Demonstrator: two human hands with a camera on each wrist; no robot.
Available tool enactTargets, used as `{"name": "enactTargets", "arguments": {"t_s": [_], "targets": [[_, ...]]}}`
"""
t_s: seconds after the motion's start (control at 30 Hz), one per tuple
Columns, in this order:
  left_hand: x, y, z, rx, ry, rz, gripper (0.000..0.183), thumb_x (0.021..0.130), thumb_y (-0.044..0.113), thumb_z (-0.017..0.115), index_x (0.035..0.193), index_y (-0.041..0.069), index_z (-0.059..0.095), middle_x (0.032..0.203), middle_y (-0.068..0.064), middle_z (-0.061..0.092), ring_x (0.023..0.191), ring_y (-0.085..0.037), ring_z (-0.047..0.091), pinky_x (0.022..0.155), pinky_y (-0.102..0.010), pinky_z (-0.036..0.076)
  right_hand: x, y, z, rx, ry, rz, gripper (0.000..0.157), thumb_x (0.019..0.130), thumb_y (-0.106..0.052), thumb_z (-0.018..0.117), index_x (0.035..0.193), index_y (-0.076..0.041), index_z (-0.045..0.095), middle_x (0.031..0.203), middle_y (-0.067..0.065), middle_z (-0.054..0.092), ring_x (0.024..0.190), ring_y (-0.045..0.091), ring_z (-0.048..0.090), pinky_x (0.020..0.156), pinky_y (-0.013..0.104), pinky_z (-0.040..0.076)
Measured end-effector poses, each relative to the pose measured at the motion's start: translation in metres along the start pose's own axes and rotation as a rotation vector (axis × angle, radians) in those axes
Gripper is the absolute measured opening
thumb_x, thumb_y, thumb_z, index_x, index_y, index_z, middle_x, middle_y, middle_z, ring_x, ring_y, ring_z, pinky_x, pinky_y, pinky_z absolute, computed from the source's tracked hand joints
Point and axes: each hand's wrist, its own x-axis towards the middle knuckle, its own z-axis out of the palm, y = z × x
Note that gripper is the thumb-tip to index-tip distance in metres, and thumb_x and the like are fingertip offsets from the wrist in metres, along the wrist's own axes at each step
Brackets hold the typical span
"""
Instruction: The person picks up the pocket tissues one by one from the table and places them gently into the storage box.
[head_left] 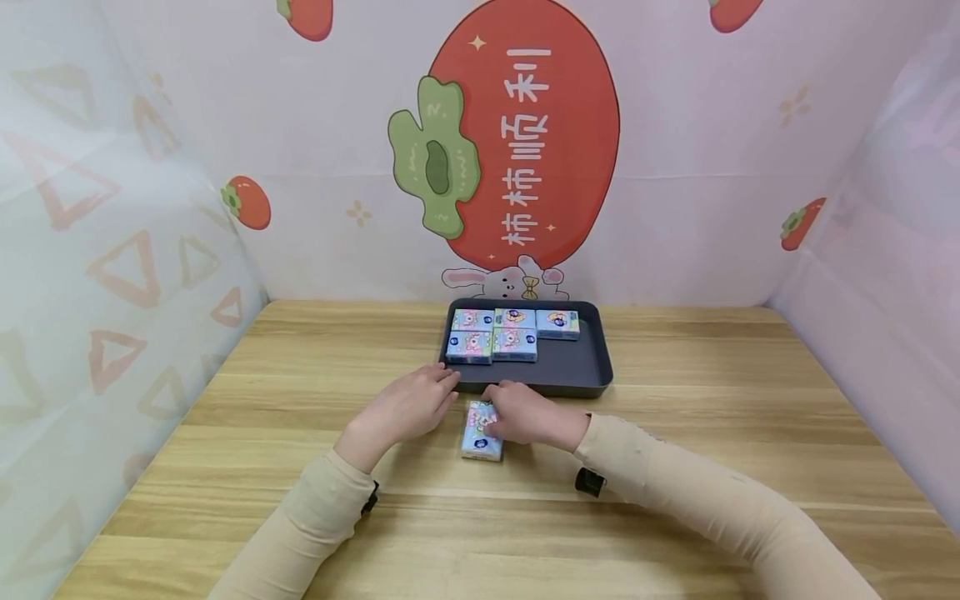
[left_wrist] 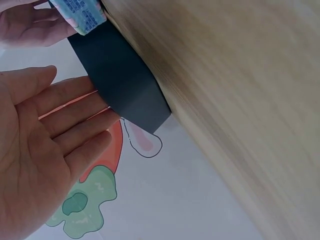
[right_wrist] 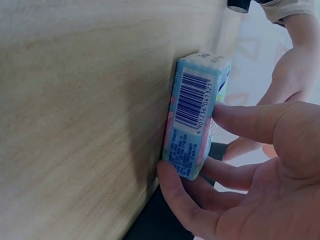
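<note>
In the head view, my right hand grips a small blue-and-pink tissue pack just in front of the dark grey tray. The right wrist view shows thumb and fingers on the pack, its barcode side turned to the camera and the wooden surface close beside it. My left hand has its fingers extended to the tray's near left corner. From the left wrist, those straight fingers lie against the tray's outer wall, with nothing held.
Inside the tray, several similar packs lie in two rows toward the left and back. The tray stands on a wooden table near a printed back cloth. Cloth walls rise at both sides.
</note>
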Motion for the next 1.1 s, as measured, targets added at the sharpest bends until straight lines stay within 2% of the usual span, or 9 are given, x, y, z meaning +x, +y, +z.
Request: {"name": "enactTargets", "arguments": {"t_s": [0.17, 0.47, 0.7, 0.93, 1.1], "targets": [[-0.0002, 0.0004, 0.0001, 0.001, 0.008, 0.005, 0.04, 0.099, 0.023, 0.048, 0.128, -0.003, 0.057, 0.129, -0.02, 0.058, 0.124, -0.034, 0.052, 0.105, -0.044, 0.043, 0.0003, -0.0022, 0.0016, -0.019, -0.029, 0.05, 0.051, 0.087, -0.031, 0.069, 0.128, -0.006, 0.055, 0.113, 0.013, 0.059, 0.099, 0.022, 0.057, 0.087, 0.038, 0.051], [-0.0011, 0.0, -0.0009, 0.001, 0.007, 0.008, 0.04, 0.1, 0.023, 0.046, 0.128, -0.003, 0.057, 0.129, -0.02, 0.058, 0.125, -0.034, 0.052, 0.106, -0.044, 0.043, -0.0012, -0.0053, 0.0021, -0.062, -0.055, 0.098, 0.054, 0.088, -0.033, 0.067, 0.131, -0.004, 0.051, 0.121, 0.016, 0.057, 0.116, 0.031, 0.051, 0.101, 0.045, 0.042], [0.0, -0.0003, 0.0, 0.005, 0.006, 0.012, 0.04, 0.1, 0.023, 0.046, 0.128, -0.003, 0.056, 0.13, -0.02, 0.057, 0.125, -0.034, 0.051, 0.106, -0.044, 0.043, -0.0025, -0.0053, 0.0003, -0.053, -0.058, 0.098, 0.055, 0.088, -0.033, 0.067, 0.131, -0.005, 0.051, 0.121, 0.016, 0.057, 0.114, 0.031, 0.052, 0.097, 0.044, 0.045], [0.0007, 0.0004, 0.0005, 0.001, -0.003, -0.006, 0.039, 0.099, 0.023, 0.048, 0.128, -0.002, 0.057, 0.13, -0.02, 0.057, 0.125, -0.033, 0.051, 0.106, -0.044, 0.043, -0.0028, -0.0045, -0.0018, 0.012, -0.076, 0.11, 0.055, 0.086, -0.031, 0.07, 0.131, -0.005, 0.051, 0.118, 0.015, 0.056, 0.1, 0.02, 0.055, 0.087, 0.036, 0.051], [0.0009, 0.0004, 0.0011, 0.006, -0.01, -0.018, 0.039, 0.099, 0.023, 0.048, 0.129, -0.001, 0.056, 0.13, -0.018, 0.057, 0.125, -0.032, 0.051, 0.106, -0.043, 0.043, -0.0029, -0.0034, -0.0033, 0.05, -0.08, 0.1, 0.054, 0.085, -0.029, 0.071, 0.13, -0.006, 0.052, 0.118, 0.014, 0.056, 0.1, 0.019, 0.053, 0.089, 0.036, 0.05]]}}
